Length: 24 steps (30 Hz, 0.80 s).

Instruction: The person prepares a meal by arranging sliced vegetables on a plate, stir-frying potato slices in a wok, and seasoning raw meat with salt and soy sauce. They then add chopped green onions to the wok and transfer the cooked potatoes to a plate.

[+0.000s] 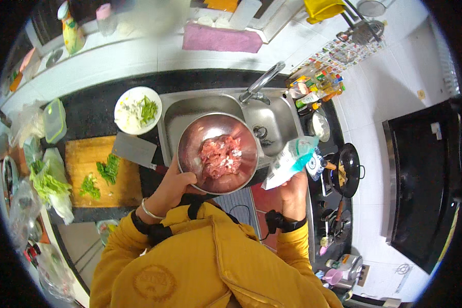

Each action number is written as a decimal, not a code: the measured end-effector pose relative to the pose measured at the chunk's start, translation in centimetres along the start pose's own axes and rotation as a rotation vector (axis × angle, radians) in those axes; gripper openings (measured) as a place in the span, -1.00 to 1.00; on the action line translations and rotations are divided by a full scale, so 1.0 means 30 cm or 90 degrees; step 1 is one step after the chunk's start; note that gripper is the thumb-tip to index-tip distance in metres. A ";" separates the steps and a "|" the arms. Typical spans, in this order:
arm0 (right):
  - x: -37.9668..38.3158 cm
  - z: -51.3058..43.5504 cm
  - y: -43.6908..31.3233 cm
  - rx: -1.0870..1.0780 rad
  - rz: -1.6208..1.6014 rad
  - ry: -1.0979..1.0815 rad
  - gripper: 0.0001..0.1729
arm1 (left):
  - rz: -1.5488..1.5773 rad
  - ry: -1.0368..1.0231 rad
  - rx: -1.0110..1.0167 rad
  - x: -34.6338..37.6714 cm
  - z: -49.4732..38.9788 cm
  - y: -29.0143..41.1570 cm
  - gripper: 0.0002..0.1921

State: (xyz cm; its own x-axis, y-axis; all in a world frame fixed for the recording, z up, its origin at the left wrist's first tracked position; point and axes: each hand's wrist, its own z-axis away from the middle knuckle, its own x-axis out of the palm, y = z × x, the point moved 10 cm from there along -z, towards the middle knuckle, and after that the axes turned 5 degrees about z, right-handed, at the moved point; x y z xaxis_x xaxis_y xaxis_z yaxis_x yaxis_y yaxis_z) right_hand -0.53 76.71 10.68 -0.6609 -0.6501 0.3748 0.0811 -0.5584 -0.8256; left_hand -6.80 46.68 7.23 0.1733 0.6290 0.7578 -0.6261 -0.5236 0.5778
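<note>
My left hand [173, 186] grips the rim of a stainless steel bowl [190, 134] at its lower left, thumb over the edge. In the bowl lies sliced raw meat [217, 156] with clumps of white powder on it. To the right of the bowl, my right hand [293, 188] holds a white and teal plastic bag [290, 159] from below; its contents are hidden. The bowl is held in front of a double-basin steel sink [200, 102] and covers part of it.
Left of the sink, chopped greens [107, 169] lie on a wooden cutting board [131, 192], where a cleaver [134, 148] overlaps the corner. Behind it stands a white plate [120, 101] of cut vegetables. A faucet [263, 81], bottles [319, 92] and a black wok [352, 165] are further right.
</note>
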 end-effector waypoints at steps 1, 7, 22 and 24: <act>0.053 -0.006 0.037 0.049 -0.024 -0.105 -0.74 | -0.024 0.026 -0.020 -0.018 0.005 -0.004 -0.19; 0.098 -0.004 -0.035 -0.014 -0.172 -0.235 -0.68 | -0.022 0.058 0.038 -0.056 0.039 0.035 -0.36; 0.189 0.022 -0.230 -0.357 0.114 -0.104 -0.76 | -0.106 0.044 -0.013 0.002 0.054 0.019 -0.23; 0.234 0.098 -0.325 -0.476 0.246 -0.044 -0.72 | -0.095 0.014 0.008 0.029 0.052 0.027 -0.22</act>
State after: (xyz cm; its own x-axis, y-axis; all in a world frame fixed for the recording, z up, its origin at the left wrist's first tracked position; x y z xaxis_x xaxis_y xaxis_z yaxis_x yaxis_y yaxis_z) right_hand -3.78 76.07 22.59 -0.6393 -0.7688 0.0141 -0.2396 0.1817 -0.9537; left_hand -5.97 45.92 8.83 0.2466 0.7126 0.6567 -0.5846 -0.4311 0.6873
